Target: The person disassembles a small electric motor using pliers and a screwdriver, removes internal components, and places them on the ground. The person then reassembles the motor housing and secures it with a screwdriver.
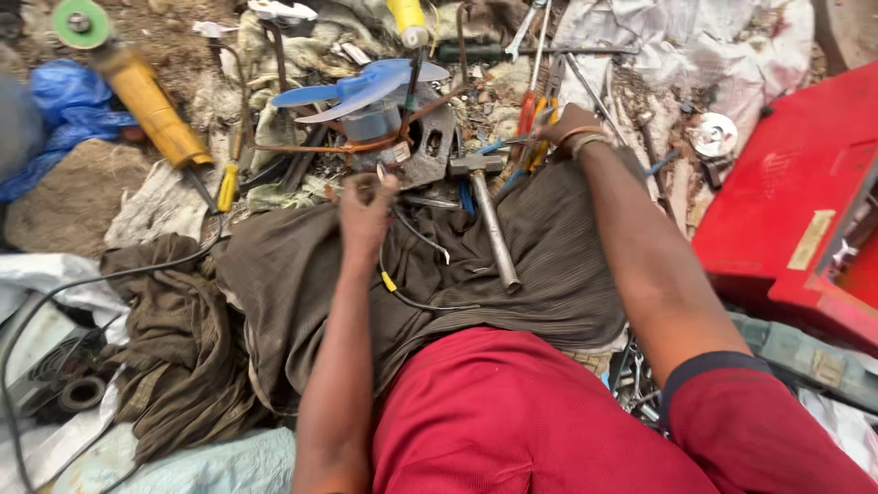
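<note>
1. Two bare hands reach out over a brown cloth [302, 284] that lies across the person's lap, above a red shirt [512, 421].
2. The left hand [366, 212] is up over the cloth. Its fingers [380, 183] are curled tight and pinch the end of a thin wire [416, 233].
3. The wire hangs down from that hand and loops over the cloth. A small yellow bit sits on it lower down.
4. The right hand [569, 123] is far out at the pile of tools. Its fingers are bent around the orange handles of some pliers [535, 123], but I cannot tell how tight the grip is.
5. A hammer [489, 215] lies between the two hands. Its metal head is at the top, and its long grey handle runs down across the cloth.
6. Just past the left hand is a blue fan blade [361, 87] sitting on a grey motor [430, 142].
7. A yellow grinder [146, 101] with a green disc lies far off to the left on the dirt.
8. A red metal box [786, 201] stands to the right of the right arm.
</note>
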Tool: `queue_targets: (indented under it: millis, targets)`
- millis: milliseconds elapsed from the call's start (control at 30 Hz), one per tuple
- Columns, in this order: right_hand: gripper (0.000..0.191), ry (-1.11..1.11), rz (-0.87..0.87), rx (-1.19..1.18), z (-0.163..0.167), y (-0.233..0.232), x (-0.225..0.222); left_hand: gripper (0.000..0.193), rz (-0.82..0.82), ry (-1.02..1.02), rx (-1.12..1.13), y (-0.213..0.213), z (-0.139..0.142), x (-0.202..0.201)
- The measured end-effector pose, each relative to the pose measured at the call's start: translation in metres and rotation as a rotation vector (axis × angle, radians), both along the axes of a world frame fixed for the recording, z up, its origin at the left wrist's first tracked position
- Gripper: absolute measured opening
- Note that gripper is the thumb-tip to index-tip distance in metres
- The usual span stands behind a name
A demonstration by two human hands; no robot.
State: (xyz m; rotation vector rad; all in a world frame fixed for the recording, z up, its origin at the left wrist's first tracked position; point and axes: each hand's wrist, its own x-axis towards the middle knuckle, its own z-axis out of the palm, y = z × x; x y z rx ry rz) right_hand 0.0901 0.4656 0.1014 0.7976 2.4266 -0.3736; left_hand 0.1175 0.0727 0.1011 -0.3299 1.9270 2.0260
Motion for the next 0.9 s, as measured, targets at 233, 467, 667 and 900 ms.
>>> queue_targets:
  millis: [233,467,667,900]
  targets:
    - [0.059,0.3,-0.529,-0.438,-0.002,-0.025,-0.013,0.019,-0.075,-0.117,0.329,-0.017,-0.037,0.007]
    - [0.026,0.759,-0.496,-0.506,-0.011,-0.011,0.007,0.02,-0.045,-0.089,0.406,-0.019,-0.048,0.004]
    - [0.011,1.088,-0.171,-0.266,0.058,-0.004,0.029,0.025,-0.066,-0.035,0.351,-0.012,-0.031,0.006]
    - [0.013,1.319,0.164,-0.56,0.192,-0.053,0.081,0.038,0.075,0.759,-0.625,0.024,0.081,0.042]
